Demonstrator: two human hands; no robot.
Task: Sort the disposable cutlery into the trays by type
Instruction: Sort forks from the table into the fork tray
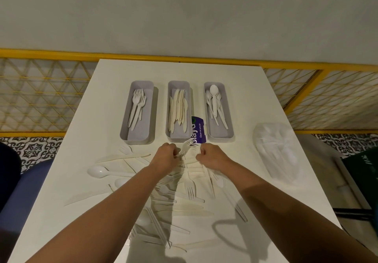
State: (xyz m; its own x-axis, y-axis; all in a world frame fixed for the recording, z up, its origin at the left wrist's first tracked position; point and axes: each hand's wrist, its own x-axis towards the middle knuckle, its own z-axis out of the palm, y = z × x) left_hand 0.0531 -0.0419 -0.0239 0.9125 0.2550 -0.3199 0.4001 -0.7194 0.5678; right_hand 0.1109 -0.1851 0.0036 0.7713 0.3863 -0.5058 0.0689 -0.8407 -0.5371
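Note:
Three grey trays stand in a row at the back of the white table [255, 107]: the left tray [125, 119] holds forks, the middle tray [178, 84] knives, the right tray [230, 123] spoons. A pile of loose white cutlery [184, 201] lies on the table in front of them. My left hand [166, 157] is closed on a white fork [186, 146] whose tines point up and away. My right hand [211, 156] is closed over pieces at the top of the pile; what it grips is hidden.
A purple packet [198, 127] lies between the middle and right trays. A clear plastic bag [276, 150] rests at the table's right side. A white spoon [100, 171] and a knife [122, 157] lie at the left. A yellow lattice railing [41, 95] runs behind the table.

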